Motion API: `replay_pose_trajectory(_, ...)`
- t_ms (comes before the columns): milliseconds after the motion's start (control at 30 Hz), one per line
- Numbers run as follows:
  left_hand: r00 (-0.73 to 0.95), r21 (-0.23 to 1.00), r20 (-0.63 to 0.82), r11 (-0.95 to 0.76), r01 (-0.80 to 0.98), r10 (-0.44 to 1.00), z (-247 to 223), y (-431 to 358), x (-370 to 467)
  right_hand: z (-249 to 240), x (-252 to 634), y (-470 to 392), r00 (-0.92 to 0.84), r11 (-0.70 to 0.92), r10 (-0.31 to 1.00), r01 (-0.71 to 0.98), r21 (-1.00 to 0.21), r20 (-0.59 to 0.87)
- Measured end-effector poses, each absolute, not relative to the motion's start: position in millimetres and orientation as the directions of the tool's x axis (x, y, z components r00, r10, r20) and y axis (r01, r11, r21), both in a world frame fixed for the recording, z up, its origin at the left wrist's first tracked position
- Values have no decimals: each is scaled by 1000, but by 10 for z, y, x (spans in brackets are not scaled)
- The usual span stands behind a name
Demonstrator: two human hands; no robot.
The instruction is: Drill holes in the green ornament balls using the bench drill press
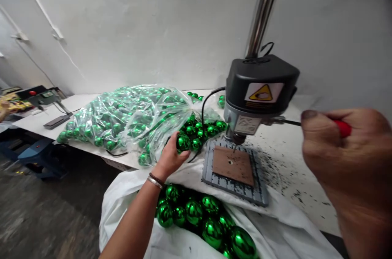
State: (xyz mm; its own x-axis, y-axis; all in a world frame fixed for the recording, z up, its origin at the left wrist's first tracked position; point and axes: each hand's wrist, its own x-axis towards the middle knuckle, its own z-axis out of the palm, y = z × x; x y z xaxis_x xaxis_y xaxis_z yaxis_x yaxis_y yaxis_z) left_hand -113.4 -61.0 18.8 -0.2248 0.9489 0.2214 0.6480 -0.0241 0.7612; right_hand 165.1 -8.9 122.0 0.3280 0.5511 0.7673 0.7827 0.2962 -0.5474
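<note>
My left hand (172, 157) has its thumb and fingers around a shiny green ball (183, 143) at the mouth of a clear plastic bag (118, 108). More such balls spill out beside it. My right hand (346, 157) is wrapped round the red-tipped lever (342, 128) of a small bench drill press (260, 83). Under the drill, a brown board (234, 165) with a small hole lies on the grey slotted base (260, 193); no ball is on it. Closer to me, several green balls (212, 232) rest in a white sack (122, 193).
Dark shavings (281, 181) are scattered over the white table (300, 148) right of the base. A black cable (203, 116) hangs from the drill head. At far left are a device with a red button (33, 93), a blue stool (39, 157) and part of another person's hand (4, 110).
</note>
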Motion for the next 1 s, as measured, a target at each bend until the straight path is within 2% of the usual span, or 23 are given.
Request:
replay_pose_trajectory(67, -189, 923, 77, 1, 384, 979, 227, -651, -1045, 1273, 1616, -87, 390, 292, 550, 738, -608, 738)
replay_pose_trajectory(133, -83, 995, -92, 95, 35, 992, 213, -660, -943, 1288, 1614, -104, 408, 308, 556, 708, -635, 724)
replay_pose_trajectory(233, 71, 892, -227, 237, -384, 971, 116, -619, -787, 1279, 1616, -150, 396, 342, 563, 687, -641, 725)
replay_pose_trajectory(300, 106, 828, -257, 275, -489, 961, 46, -567, -704, 1273, 1611, -179, 379, 364, 566, 682, -635, 732)
replay_pose_trajectory(367, 69, 834, -261, 261, -487, 963, -2, -510, -646, 1269, 1607, -200, 366, 376, 572, 679, -631, 734)
replay_pose_trajectory(467, -14, 920, -250, 233, -316, 968, -28, -429, -597, 1258, 1610, -215, 363, 382, 581, 669, -637, 729)
replay_pose_trajectory(567, 14, 958, -229, 228, -175, 973, -38, -357, -571, 1237, 1619, -211, 344, 405, 573, 671, -622, 744)
replay_pose_trajectory(733, 147, 932, -267, 294, -213, 952, -72, -240, -510, 1211, 1637, -199, 308, 417, 566, 693, -588, 764)
replay_pose_trajectory(900, 162, 902, -325, 357, -243, 932, -71, -153, -412, 1208, 1645, -208, 282, 398, 591, 713, -577, 756)
replay_pose_trajectory(1000, 154, 921, -327, 351, -169, 932, -56, -137, -356, 1206, 1648, -209, 273, 400, 601, 711, -578, 752)
